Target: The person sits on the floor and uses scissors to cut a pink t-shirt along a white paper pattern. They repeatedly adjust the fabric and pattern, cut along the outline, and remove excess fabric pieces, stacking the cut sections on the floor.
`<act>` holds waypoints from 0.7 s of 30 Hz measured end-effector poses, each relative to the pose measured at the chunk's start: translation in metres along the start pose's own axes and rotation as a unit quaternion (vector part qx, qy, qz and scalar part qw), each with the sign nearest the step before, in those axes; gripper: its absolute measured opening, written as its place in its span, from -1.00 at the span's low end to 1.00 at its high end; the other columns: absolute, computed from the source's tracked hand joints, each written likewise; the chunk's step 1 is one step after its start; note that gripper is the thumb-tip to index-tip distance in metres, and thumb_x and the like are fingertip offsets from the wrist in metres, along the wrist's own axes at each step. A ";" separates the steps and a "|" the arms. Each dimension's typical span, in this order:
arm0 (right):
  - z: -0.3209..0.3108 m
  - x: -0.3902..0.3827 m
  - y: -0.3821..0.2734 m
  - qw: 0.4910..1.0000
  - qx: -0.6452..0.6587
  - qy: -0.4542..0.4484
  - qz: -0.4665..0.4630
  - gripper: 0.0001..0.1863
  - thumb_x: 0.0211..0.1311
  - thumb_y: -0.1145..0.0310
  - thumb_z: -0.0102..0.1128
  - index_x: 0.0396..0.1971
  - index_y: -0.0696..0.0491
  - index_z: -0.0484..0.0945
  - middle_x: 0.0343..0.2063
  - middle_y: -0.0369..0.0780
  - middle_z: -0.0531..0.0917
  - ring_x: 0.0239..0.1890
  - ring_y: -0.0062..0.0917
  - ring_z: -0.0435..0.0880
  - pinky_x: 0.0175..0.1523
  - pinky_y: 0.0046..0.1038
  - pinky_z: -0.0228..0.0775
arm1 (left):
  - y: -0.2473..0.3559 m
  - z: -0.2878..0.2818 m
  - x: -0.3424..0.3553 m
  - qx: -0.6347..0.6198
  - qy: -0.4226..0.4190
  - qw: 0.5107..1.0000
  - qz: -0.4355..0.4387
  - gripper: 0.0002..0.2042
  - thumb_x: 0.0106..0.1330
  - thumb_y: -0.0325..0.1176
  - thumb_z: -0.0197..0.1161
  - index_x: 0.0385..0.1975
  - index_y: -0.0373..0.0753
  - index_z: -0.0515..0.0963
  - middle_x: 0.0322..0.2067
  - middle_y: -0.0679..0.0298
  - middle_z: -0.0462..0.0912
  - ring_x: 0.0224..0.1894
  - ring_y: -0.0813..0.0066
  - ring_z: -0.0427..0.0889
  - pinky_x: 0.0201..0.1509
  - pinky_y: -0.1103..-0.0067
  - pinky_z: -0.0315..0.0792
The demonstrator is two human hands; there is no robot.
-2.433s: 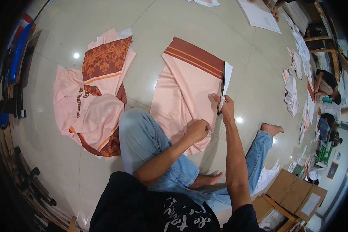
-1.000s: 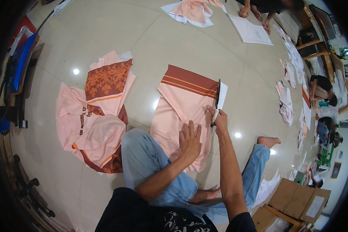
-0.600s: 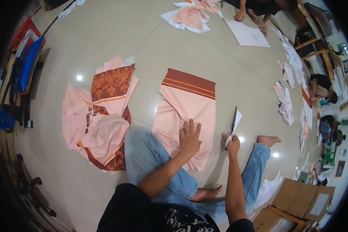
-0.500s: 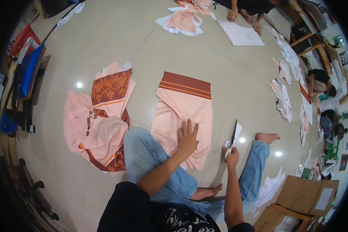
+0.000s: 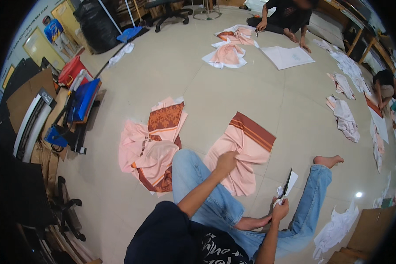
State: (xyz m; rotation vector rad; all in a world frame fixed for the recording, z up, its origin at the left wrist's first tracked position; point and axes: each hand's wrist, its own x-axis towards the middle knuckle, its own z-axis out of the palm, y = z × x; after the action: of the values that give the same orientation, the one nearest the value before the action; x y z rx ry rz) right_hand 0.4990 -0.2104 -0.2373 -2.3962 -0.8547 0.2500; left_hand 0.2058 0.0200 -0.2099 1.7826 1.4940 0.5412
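Note:
My left hand (image 5: 226,162) is closed on the middle of a pink fabric piece (image 5: 246,174) with a brown, orange-striped band, pulling it into folds on the floor. My right hand (image 5: 279,210) grips black-bladed scissors with white handles (image 5: 287,184), down beside my bare foot and to the right of that fabric. A narrow white piece (image 5: 294,179), paper or cloth, sits along the blades; whether it is held I cannot tell. To the left, past my bent knee, lies a loose pile of pink pieces (image 5: 134,145) with brown patterned panels.
A co-worker (image 5: 286,17) sits far ahead by a white sheet (image 5: 286,57); another person (image 5: 383,88) crouches right. Fabric pieces (image 5: 341,114) line the right. Equipment with a blue panel (image 5: 81,99), a red container (image 5: 68,70) and chairs stand left; cardboard boxes (image 5: 361,229) are near right.
My left hand has gone from lying spread on the fabric to gripping it, bunching and turning it. My right hand has drawn the scissors down, away from the fabric's edge. The view has swung leftward.

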 end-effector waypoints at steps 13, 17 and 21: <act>-0.001 0.004 0.009 0.999 0.038 0.012 0.005 -0.55 -0.12 0.13 0.65 -0.48 0.11 0.55 -0.63 -0.11 0.62 -0.55 -0.09 0.62 -0.38 -0.09 0.38 | 0.017 -0.175 -0.095 -0.083 0.629 0.769 0.078 -0.56 0.25 -0.62 0.18 0.17 -0.38 0.42 0.28 0.00 0.34 0.34 0.07 0.31 0.44 0.22 0.24; -0.004 0.002 0.005 0.997 0.072 -0.004 0.023 -0.52 -0.11 0.11 0.67 -0.48 0.11 0.54 -0.65 -0.15 0.60 -0.58 -0.24 0.60 -0.38 -0.19 0.41 | 0.008 -0.113 -0.111 0.009 0.478 0.875 0.072 -0.61 0.23 -0.57 0.23 0.09 -0.35 0.49 0.24 -0.03 0.43 0.38 -0.04 0.31 0.48 0.17 0.18; -0.023 -0.005 -0.020 0.986 0.168 0.014 0.015 -0.48 -0.09 0.08 0.70 -0.47 0.12 0.52 -0.64 -0.22 0.58 -0.58 -0.46 0.51 -0.40 -0.31 0.38 | 0.054 -0.012 -0.086 -0.059 0.155 0.975 0.146 -0.73 0.24 -0.53 0.30 -0.05 -0.23 0.61 0.11 0.01 0.58 0.28 0.01 0.49 0.41 0.22 0.35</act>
State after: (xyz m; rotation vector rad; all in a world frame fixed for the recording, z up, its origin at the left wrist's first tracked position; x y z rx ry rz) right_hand 0.4929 -0.2109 -0.2069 -2.0929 -0.7011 0.3424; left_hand 0.2122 -0.0623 -0.1494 1.8979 1.3698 1.0768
